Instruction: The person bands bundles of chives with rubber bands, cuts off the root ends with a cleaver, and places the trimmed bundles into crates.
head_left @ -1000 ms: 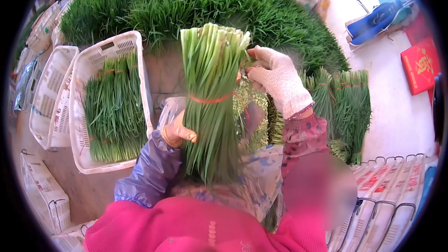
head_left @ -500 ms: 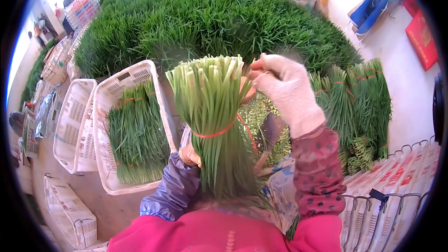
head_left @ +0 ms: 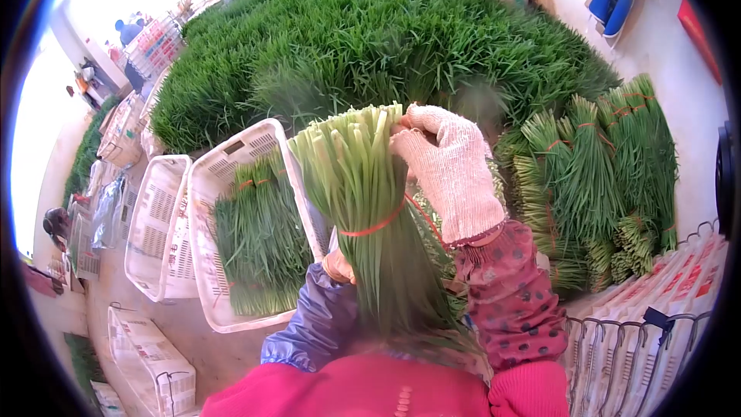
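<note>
A thick bunch of garlic chives [head_left: 363,174] stands in front of me, pale cut ends up, green leaves hanging down. Around its middle runs a red band [head_left: 374,224], and a red strand [head_left: 424,220] trails off to the right. My left hand [head_left: 340,266] wraps the bunch from the left, partly hidden behind it. At the upper right edge of the cut ends is my right hand [head_left: 451,166] in a pale knitted glove, thumb and fingers pinched together against the stalks. What lies between those fingertips is too small to make out.
A white crate [head_left: 201,262] with banded chive bunches [head_left: 262,239] stands left, beside another white crate [head_left: 158,216]. Loose chives [head_left: 370,38] cover the area ahead. More tied bunches [head_left: 594,170] are stacked right, above white crates with wire handles [head_left: 625,363]. People work far left.
My view has shifted, so most things appear farther right. My right hand has come down and closer in against the stalk ends. The left hand keeps its hold on the bunch.
</note>
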A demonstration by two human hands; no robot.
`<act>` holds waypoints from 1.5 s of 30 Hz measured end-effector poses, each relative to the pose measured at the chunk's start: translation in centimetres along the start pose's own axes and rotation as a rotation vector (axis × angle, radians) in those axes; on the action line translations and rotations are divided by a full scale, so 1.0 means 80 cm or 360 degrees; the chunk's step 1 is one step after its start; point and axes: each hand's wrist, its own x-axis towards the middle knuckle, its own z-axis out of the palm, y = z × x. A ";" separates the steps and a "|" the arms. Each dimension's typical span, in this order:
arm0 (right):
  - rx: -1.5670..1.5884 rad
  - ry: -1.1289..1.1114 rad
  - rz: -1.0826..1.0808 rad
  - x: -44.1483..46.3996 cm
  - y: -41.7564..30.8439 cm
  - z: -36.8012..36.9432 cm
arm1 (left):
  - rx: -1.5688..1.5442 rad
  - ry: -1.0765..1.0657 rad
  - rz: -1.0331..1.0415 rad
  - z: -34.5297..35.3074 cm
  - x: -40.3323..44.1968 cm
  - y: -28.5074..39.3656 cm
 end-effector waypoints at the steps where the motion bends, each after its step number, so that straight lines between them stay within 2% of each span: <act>1: 0.0006 0.0063 0.0003 -0.001 0.005 0.002 | -0.0096 0.0001 -0.0052 0.002 0.000 0.001; 2: 0.0014 0.0059 0.0006 -0.003 0.011 0.006 | -0.0128 0.0004 -0.0052 0.005 0.003 0.003; 4: 0.0644 0.0252 -0.0197 -0.012 0.025 0.015 | -0.0193 0.0009 -0.0050 0.011 0.008 0.006; 5: 0.0686 0.0271 -0.0368 -0.019 0.033 0.016 | -0.0135 -0.0004 -0.0113 -0.001 0.004 0.001; 6: 0.0686 0.0235 -0.0373 -0.030 0.040 0.011 | -0.0076 -0.0014 -0.0169 0.000 0.009 0.006; 8: 0.1142 -0.0368 0.0196 -0.051 0.058 -0.009 | -0.0084 0.0100 -0.0165 0.001 0.013 0.009; 10: 0.0773 -0.1053 0.0772 -0.061 0.072 -0.040 | 0.0229 0.0292 -0.0253 -0.009 0.014 0.009; 12: 0.0331 -0.1570 0.0908 -0.081 0.089 -0.049 | 0.0292 0.0428 -0.0271 0.008 0.025 0.020; 14: -0.0325 -0.1804 0.0461 -0.085 0.096 -0.056 | 0.0368 0.0731 -0.0076 0.020 0.032 0.019; 15: -0.0578 -0.1455 0.0031 -0.089 0.106 -0.055 | 0.0341 0.0845 -0.0030 0.028 0.034 0.018; 17: -0.0081 -0.0692 0.0096 -0.090 0.120 -0.046 | 0.0356 0.0818 -0.0003 0.012 0.030 0.007; 18: 0.0283 -0.0314 0.0308 -0.076 0.103 -0.035 | 0.0383 0.0740 -0.0005 0.007 0.030 0.001; 20: 0.0394 0.0122 0.0055 -0.052 0.066 -0.011 | 0.0430 0.0687 -0.0004 0.001 0.029 -0.003; 22: 0.0255 0.0137 0.0018 -0.027 0.060 -0.001 | 0.0416 0.0598 -0.0070 -0.001 0.026 -0.001; 24: 0.0443 0.0270 0.0309 -0.013 0.054 0.017 | 0.0347 0.0540 -0.0054 0.007 0.029 0.001; 26: 0.0319 0.0217 0.0184 -0.002 0.078 0.029 | 0.0188 0.0485 -0.0042 0.023 0.027 0.014; 28: 0.0290 0.0179 0.0250 0.010 0.093 0.047 | 0.0231 0.0640 0.0083 0.036 0.032 0.023; 29: 0.0388 0.0306 0.0349 0.003 0.072 0.057 | 0.0206 0.0596 -0.0055 0.034 0.031 0.031; 30: 0.0164 0.0422 0.0170 0.009 0.114 0.057 | 0.0175 0.0558 -0.0203 0.035 0.027 0.034; 32: 0.0556 0.0490 0.0338 -0.009 0.082 0.072 | -0.0081 0.0645 -0.0117 0.044 0.033 0.025; 34: 0.0862 0.0499 0.0341 -0.005 0.112 0.079 | -0.0273 0.0645 0.0100 0.029 0.038 -0.007; 36: 0.0458 0.0398 0.0176 -0.011 0.109 0.081 | -0.0310 0.0732 0.0165 0.040 0.044 0.013; 37: 0.0445 0.0379 0.0193 -0.019 0.104 0.080 | -0.0335 0.0762 0.0198 0.047 0.047 0.026; 39: -0.0518 0.0212 -0.0184 -0.048 0.093 0.079 | -0.0373 0.0799 0.0228 0.050 0.047 0.053; 41: -0.0482 0.0056 -0.0254 -0.071 0.104 0.080 | -0.0368 0.0850 0.0425 0.033 0.042 0.071; 42: -0.0454 -0.0074 -0.0309 -0.078 0.109 0.082 | -0.0341 0.1055 0.0468 0.024 0.038 0.086; 44: -0.0539 -0.0192 -0.0386 -0.080 0.120 0.084 | -0.0021 0.1107 0.0575 0.003 0.011 0.136; 45: -0.0682 -0.0495 -0.0358 -0.077 0.131 0.078 | -0.0051 0.1151 0.0530 -0.010 -0.010 0.159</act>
